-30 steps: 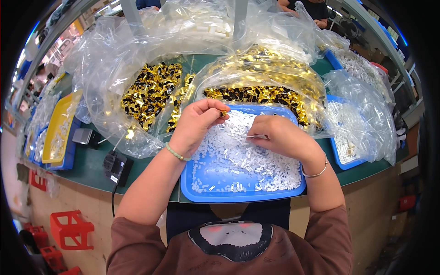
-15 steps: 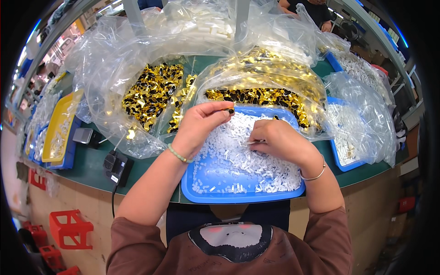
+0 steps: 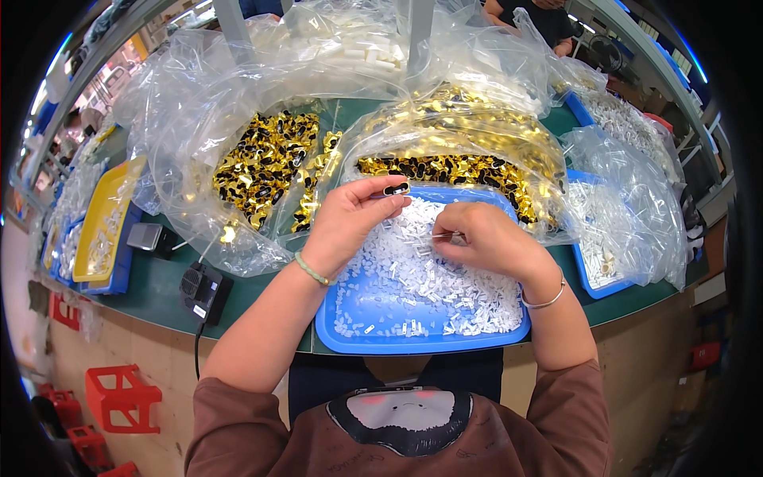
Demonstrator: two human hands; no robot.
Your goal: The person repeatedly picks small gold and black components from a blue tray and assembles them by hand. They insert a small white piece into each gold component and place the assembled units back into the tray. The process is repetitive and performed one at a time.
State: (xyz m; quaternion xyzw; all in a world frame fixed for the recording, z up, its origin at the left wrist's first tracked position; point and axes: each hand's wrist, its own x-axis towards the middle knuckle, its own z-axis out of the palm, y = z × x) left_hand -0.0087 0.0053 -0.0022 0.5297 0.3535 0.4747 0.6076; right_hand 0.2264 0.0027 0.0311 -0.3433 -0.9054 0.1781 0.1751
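Note:
My left hand (image 3: 347, 224) is raised over the far left part of a blue tray (image 3: 381, 338). Thumb and forefinger pinch a small black and gold piece (image 3: 396, 189), with a pale spot showing on its dark face. Over the tray's middle, my right hand (image 3: 491, 240) has its fingers pinched together. Something thin and light pokes out at its fingertips, too small to name. Beneath both hands lie many small white plastic pieces (image 3: 413, 278), heaped toward the tray's right side. Just beyond the tray, a clear plastic bag (image 3: 469, 135) lies open with black and gold pieces (image 3: 445, 168) inside.
Another heap of black and gold pieces (image 3: 266, 163) lies in plastic at left. A black device with a cord (image 3: 203, 290) sits near the table edge. A yellow tray (image 3: 103, 230) stands far left, a blue tray (image 3: 592, 274) at right. Posts rise behind; a person (image 3: 548, 24) is beyond.
The piece in my left fingers has turned so its dark face with the pale spot shows. My right hand has shifted slightly up, its fingers still pinched.

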